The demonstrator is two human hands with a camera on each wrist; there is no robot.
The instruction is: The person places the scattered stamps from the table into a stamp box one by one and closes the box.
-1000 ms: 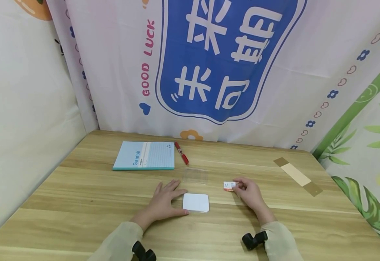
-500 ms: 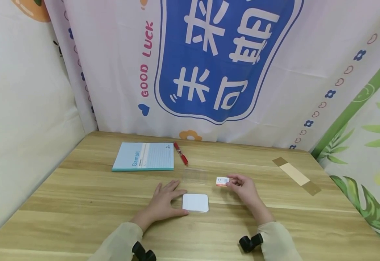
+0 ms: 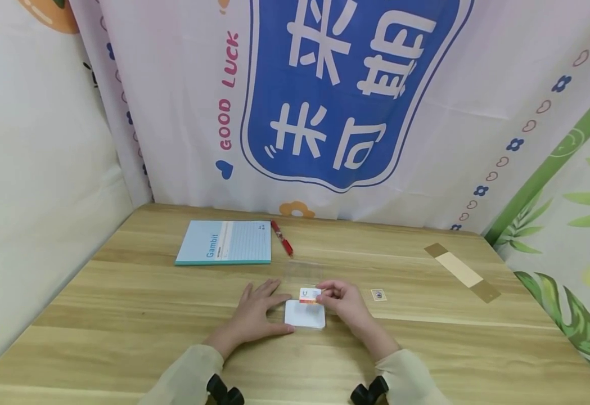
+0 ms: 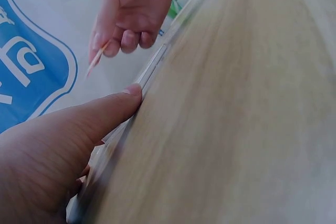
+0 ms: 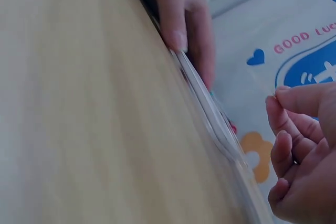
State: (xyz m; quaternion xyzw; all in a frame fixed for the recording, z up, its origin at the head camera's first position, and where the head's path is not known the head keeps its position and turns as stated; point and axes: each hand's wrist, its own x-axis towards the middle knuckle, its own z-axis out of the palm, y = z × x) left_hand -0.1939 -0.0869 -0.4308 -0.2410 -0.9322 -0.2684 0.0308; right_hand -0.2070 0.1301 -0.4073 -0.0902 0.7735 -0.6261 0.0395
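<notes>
A stack of white rounded cards (image 3: 305, 316), perhaps in a clear case, lies flat on the wooden table in the head view. My left hand (image 3: 254, 316) rests on the table with fingers spread, its thumb and index finger touching the stack's left edge. With thumb and index finger, my right hand (image 3: 346, 306) pinches a small white card with an orange-red band (image 3: 308, 293). That small card is held above the stack's far edge; the left wrist view shows it tilted and apart from the stack. The right fingertips hide part of its right side.
Beyond the stack lies a clear plastic piece (image 3: 303, 272). A blue notebook (image 3: 224, 242) and a red pen (image 3: 282, 239) lie farther back. Right of my right hand is a small square picture piece (image 3: 378, 295). A beige strip (image 3: 462, 271) lies at the right.
My right hand has carried the small card leftward from the right side of the table to above the stack. The square picture piece is now uncovered. My left hand stays put.
</notes>
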